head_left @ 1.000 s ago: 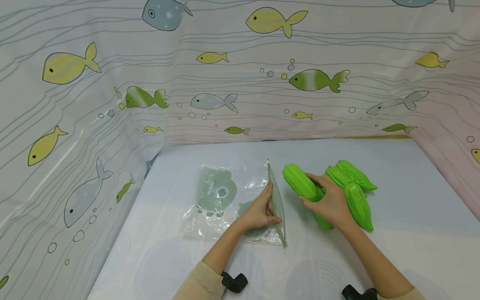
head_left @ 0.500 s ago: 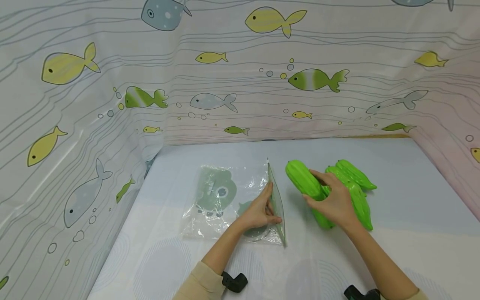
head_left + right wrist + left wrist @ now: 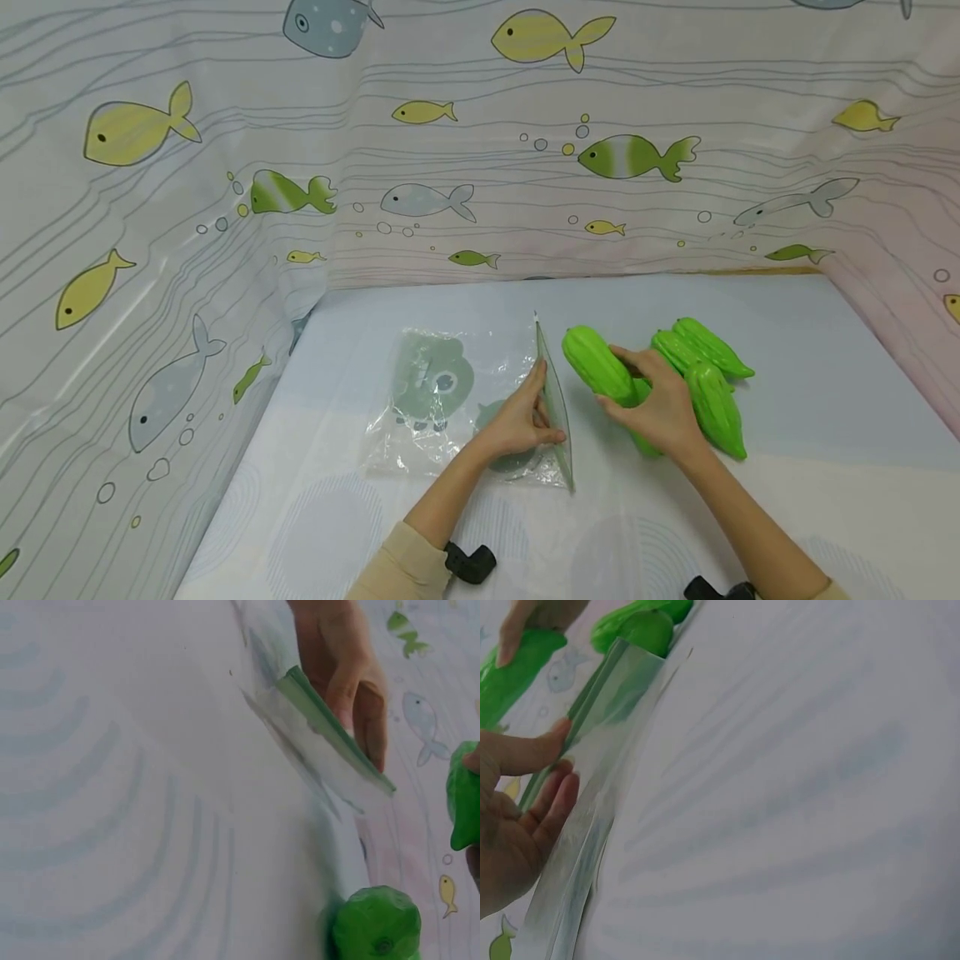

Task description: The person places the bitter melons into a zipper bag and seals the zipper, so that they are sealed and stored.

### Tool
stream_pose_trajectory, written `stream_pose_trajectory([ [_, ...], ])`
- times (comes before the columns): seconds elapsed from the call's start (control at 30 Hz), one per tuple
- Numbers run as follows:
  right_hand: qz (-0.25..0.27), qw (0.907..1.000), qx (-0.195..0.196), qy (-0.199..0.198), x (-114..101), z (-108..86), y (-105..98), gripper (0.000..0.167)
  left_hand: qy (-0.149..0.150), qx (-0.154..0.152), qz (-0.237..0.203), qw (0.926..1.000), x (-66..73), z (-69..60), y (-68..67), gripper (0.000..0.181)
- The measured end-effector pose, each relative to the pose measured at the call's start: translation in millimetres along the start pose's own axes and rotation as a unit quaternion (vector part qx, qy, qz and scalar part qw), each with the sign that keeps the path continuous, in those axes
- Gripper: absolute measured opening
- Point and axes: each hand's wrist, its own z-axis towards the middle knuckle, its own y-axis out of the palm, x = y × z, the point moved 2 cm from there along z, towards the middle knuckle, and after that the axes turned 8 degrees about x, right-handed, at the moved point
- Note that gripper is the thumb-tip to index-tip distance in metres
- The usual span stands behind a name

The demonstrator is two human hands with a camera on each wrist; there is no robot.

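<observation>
A clear zip bag [image 3: 420, 454] with a green cartoon print lies on the table, its mouth edge standing up on the right. My left hand [image 3: 513, 425] holds that edge; in the left wrist view, thumb and curled fingers [image 3: 551, 806] meet the green zip strip. My right hand [image 3: 660, 408] grips a glossy, ribbed green toy bitter melon [image 3: 597, 364] just right of the bag mouth, slightly above the table. Another bitter melon [image 3: 647, 442] lies beneath it, partly hidden. In the right wrist view, the held melon [image 3: 463, 799] shows only at the right edge.
Several more green bitter melons [image 3: 716, 408] lie in a group right of my right hand. A pale patterned cloth covers the table [image 3: 825, 400]. Behind and at the sides hangs a fish-printed curtain [image 3: 525, 183].
My right hand shifted slightly right with the bitter melon, then came back left toward the bag mouth. The left hand and the bag have barely moved.
</observation>
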Motion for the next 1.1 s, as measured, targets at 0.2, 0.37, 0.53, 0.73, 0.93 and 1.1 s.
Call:
stream_pose_trajectory([
  [0.2, 0.012, 0.9998, -0.015, -0.004, -4.6, -6.8, 11.1, 0.067, 0.005, 0.0, 0.007, 1.0, 2.9, 0.1, -0.2, 0.118],
  [0.37, 0.074, 0.9948, -0.065, 0.028, -13.7, -18.3, 25.8, 0.067, 0.024, 0.007, -0.002, 0.9997, 3.1, -1.0, -0.5, 0.105],
  [0.53, 0.112, 0.9854, -0.108, 0.069, -23.0, -29.2, 40.3, 0.065, 0.032, 0.008, -0.002, 0.9994, 2.5, -3.7, -0.4, 0.076],
  [0.73, 0.136, 0.9781, -0.121, 0.101, -26.7, -35.3, 48.7, 0.063, 0.023, 0.017, 0.009, 0.9995, 0.8, -5.6, -0.3, 0.106],
  [0.93, 0.129, 0.9771, -0.118, 0.121, -27.6, -34.5, 48.5, 0.062, 0.024, 0.014, 0.008, 0.9996, 0.6, -4.8, 0.6, 0.065],
  [1.1, 0.121, 0.9763, -0.115, 0.138, -24.6, -34.3, 49.4, 0.062, 0.03, 0.014, -0.003, 0.9994, 2.3, -3.5, 1.1, 0.056],
])
